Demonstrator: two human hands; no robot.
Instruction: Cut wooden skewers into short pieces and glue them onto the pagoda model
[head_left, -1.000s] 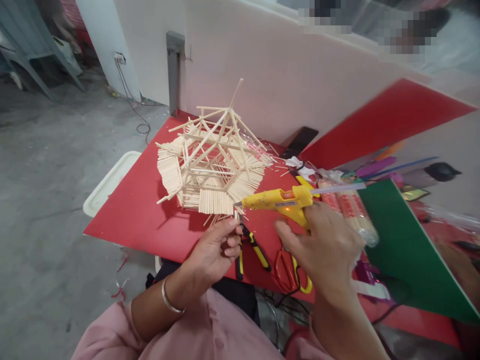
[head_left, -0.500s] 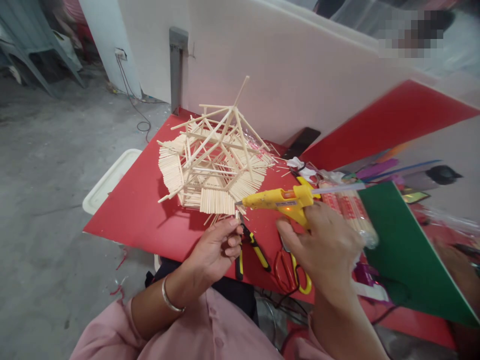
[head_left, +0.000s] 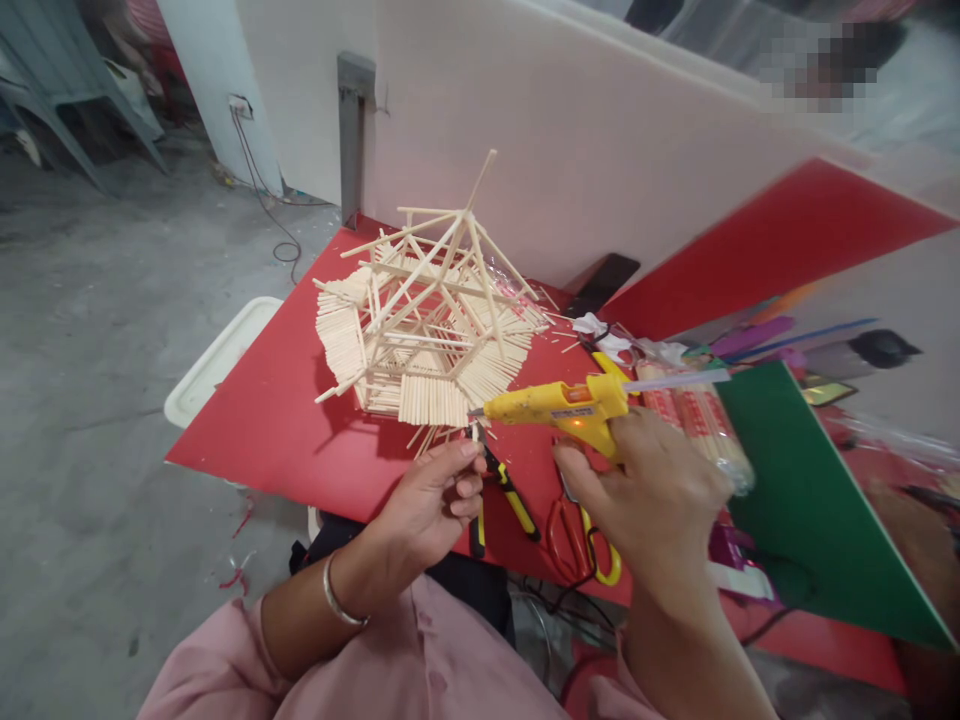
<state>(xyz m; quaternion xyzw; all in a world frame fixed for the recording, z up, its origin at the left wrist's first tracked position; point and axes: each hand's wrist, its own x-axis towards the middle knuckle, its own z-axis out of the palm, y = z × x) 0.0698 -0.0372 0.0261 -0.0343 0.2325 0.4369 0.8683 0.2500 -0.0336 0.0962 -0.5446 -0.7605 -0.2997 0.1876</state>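
My right hand [head_left: 652,490] is wrapped round the handle of a yellow hot glue gun [head_left: 555,402], with a clear glue stick [head_left: 679,380] jutting from its back and a small orange light glowing. Its nozzle is right by the tip of a short wooden stick [head_left: 475,432], pinched upright between the thumb and fingers of my left hand [head_left: 442,495]. Just beyond stands a pavilion-like model [head_left: 431,290] built of pale wooden sticks, with an open roof frame and a skirt of sticks laid side by side. Whether the nozzle touches the stick I cannot tell.
The model stands on a red tabletop [head_left: 255,410]. Black-and-yellow pliers [head_left: 517,500] and red and yellow-handled scissors [head_left: 570,540] lie near my hands. Packs of sticks [head_left: 694,420] and a green board [head_left: 825,510] are on the right. A pale panel [head_left: 540,150] rises behind.
Almost nothing differs. The glue gun's rear and my right hand have shifted very slightly, with the nozzle staying beside the stick in my left hand.
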